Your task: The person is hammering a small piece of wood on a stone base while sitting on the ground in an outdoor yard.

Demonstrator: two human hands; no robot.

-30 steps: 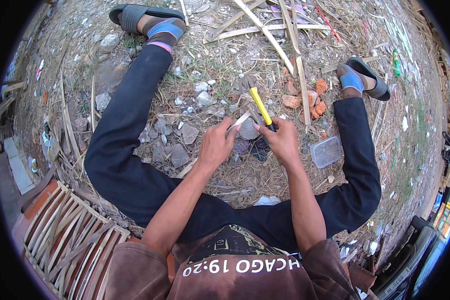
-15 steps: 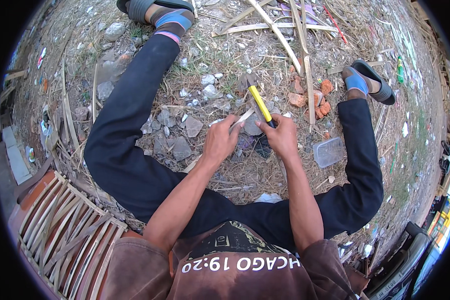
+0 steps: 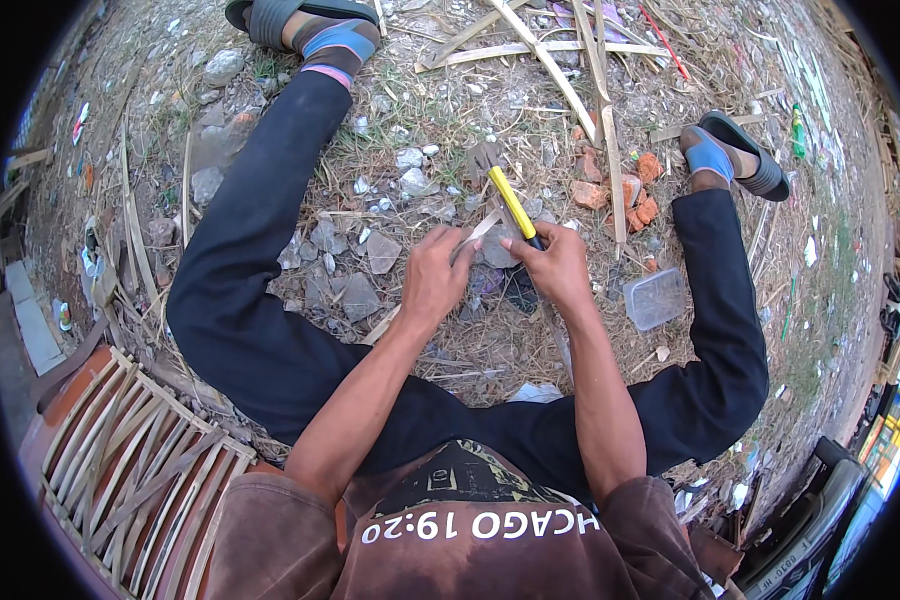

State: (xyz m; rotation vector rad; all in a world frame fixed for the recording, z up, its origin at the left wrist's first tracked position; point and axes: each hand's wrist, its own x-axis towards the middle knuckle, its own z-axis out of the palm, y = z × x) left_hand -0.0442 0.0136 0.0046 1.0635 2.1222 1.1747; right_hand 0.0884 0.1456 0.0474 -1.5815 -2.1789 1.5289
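Note:
My left hand (image 3: 435, 272) is closed around a short pale wooden strip (image 3: 485, 225), whose end sticks out past the thumb and forefinger. To its right, my right hand (image 3: 558, 265) grips a tool with a yellow and black handle (image 3: 511, 205). The tool slants away up and left to a broad grey head (image 3: 485, 157) near the stones; its exact kind is hard to tell. The strip's tip is close beside the handle, and whether they touch I cannot tell. Both hands are above the ground between my spread legs.
Broken red bricks (image 3: 632, 190) and a clear plastic container (image 3: 655, 299) lie to the right. Long wooden strips (image 3: 555, 75) cross at the far side. Grey stones (image 3: 358, 298) are scattered by my left leg. A slatted wooden frame (image 3: 145, 475) holds loose strips at the lower left.
Both hands keep their grips, with little movement. The whole view has shifted slightly, and the ground and my feet appear a little higher and further left.

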